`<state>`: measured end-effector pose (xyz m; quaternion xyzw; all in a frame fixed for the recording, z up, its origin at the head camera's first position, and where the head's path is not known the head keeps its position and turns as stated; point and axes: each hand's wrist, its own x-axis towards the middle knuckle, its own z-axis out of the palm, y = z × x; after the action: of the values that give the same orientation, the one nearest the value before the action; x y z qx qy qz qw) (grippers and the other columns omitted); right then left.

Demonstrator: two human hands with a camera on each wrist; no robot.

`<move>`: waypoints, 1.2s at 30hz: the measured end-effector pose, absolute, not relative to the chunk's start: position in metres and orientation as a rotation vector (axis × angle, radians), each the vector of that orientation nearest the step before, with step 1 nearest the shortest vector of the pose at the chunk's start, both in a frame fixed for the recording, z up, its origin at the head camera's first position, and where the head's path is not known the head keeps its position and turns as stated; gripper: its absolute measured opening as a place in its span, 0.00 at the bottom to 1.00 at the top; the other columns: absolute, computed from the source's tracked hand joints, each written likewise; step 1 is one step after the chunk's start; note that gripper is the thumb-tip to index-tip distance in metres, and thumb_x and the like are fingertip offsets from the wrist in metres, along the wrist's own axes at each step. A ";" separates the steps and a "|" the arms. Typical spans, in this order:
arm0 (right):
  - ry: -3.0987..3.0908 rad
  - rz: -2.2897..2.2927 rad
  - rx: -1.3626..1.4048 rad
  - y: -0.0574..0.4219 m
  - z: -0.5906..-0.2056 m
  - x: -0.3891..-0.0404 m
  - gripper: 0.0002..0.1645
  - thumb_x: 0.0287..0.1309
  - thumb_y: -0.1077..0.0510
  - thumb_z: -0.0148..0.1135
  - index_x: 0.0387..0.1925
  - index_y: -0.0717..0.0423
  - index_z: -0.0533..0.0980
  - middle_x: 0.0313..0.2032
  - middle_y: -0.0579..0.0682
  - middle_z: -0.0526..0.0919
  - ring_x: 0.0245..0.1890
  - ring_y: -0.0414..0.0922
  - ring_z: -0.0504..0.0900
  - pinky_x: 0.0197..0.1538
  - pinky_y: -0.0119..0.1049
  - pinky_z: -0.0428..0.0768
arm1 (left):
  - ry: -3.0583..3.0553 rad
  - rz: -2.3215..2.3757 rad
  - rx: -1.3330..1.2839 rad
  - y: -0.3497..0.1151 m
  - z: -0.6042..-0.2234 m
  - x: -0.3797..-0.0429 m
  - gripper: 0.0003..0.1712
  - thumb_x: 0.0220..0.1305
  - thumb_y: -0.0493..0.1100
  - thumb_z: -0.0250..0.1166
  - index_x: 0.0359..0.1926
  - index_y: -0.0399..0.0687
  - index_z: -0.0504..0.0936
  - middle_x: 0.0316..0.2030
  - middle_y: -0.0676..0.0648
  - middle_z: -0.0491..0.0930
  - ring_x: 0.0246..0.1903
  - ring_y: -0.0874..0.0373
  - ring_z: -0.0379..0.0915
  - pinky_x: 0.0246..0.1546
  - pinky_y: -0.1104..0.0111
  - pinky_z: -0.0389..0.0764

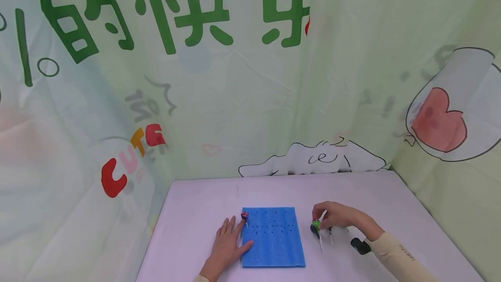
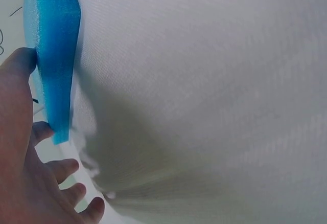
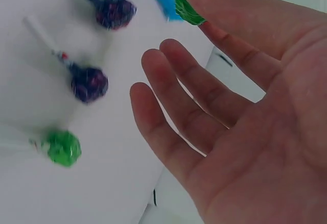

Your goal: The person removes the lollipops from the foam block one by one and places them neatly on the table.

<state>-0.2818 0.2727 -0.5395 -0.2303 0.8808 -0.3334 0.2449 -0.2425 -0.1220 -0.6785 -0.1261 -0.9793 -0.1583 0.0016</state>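
Note:
A blue foam board [image 1: 272, 247] with rows of small holes lies on the table. My left hand [image 1: 227, 243] rests at its left side, fingers spread, the thumb on its surface. By the index fingertip, a dark lollipop with red on its wrapper [image 1: 244, 216] stands at the board's upper left corner. Right of the board, my right hand [image 1: 336, 215] pinches a green-wrapped lollipop [image 3: 189, 9] between thumb and index finger; its other fingers are loosely bent. Below that hand lie two dark purple lollipops [image 3: 89, 84] and another green lollipop [image 3: 64, 147].
A small black object [image 1: 360, 246] lies near the right sleeve. The pale table [image 1: 188, 216] is bordered by printed fabric walls [image 1: 235, 112] at the back and sides.

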 end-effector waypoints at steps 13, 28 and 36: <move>2.490 -0.775 -0.510 0.316 -0.529 -0.290 0.11 0.54 0.66 0.71 0.39 0.57 0.79 0.38 0.50 0.82 0.41 0.47 0.77 0.39 0.37 0.80 | -3.075 -0.478 -0.399 -0.122 -0.679 -0.242 0.51 0.61 0.82 0.48 0.75 0.58 0.64 0.76 0.40 0.60 0.76 0.38 0.52 0.70 0.42 0.62; 2.597 -0.394 -0.304 0.361 -0.538 -0.307 0.13 0.47 0.67 0.73 0.30 0.52 0.77 0.35 0.51 0.78 0.33 0.47 0.73 0.37 0.41 0.75 | -3.087 -0.477 -0.401 -0.121 -0.675 -0.242 0.51 0.61 0.81 0.49 0.75 0.56 0.64 0.75 0.39 0.60 0.75 0.36 0.52 0.70 0.40 0.62; 2.592 -0.251 -0.179 0.367 -0.548 -0.310 0.13 0.46 0.68 0.74 0.31 0.53 0.78 0.37 0.51 0.79 0.36 0.49 0.73 0.41 0.48 0.78 | -3.098 -0.487 -0.400 -0.121 -0.677 -0.243 0.52 0.61 0.82 0.48 0.75 0.57 0.63 0.76 0.40 0.60 0.76 0.37 0.51 0.70 0.41 0.61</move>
<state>-0.3100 0.3666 -0.5475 -0.0663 0.9581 -0.0929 0.2627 -0.2426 -0.1213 -0.6771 -0.1264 -0.9799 -0.1540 -0.0099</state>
